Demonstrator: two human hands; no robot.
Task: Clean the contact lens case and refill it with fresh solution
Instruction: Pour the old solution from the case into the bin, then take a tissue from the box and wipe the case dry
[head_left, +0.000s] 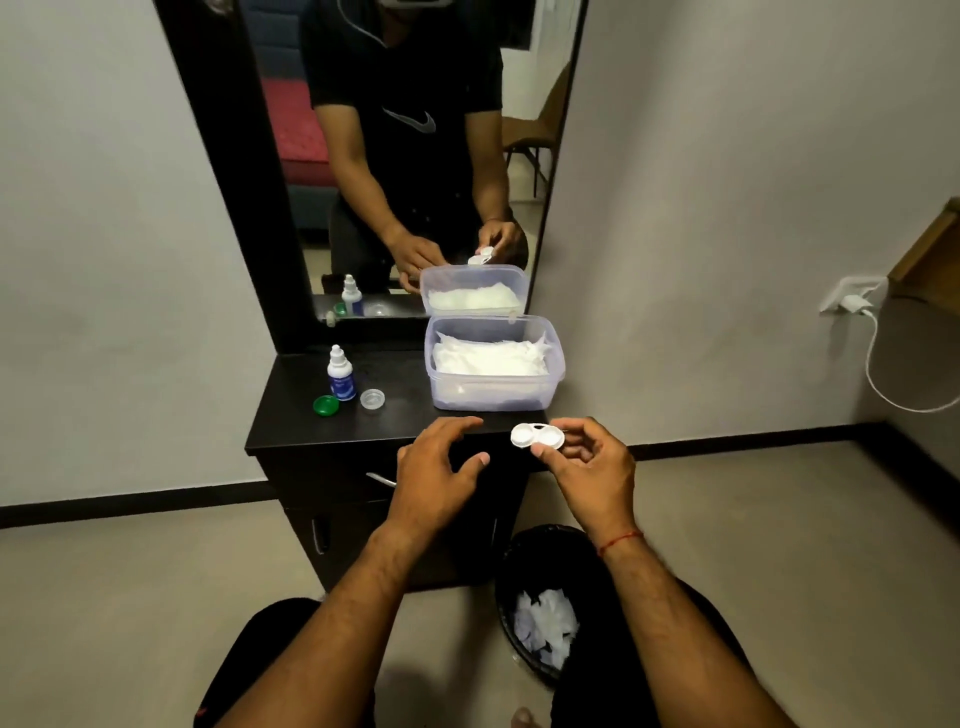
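My right hand (589, 462) pinches the white two-well contact lens case (536, 435) by its right end, above the front right edge of the black dresser top (291, 415). Both wells are uncapped. My left hand (436, 470) hovers just left of the case with fingers spread and holds nothing. At the dresser's left stand a small solution bottle (340, 374) with a white cap, a green lens-case cap (326, 405) and a clear lens-case cap (373, 399).
A clear plastic box (493, 364) of white tissues sits open at the dresser's back right, against the mirror (395, 156). A black waste bin (545, 603) holding crumpled tissues stands on the floor by my right knee. A charger cable (883, 374) hangs on the right wall.
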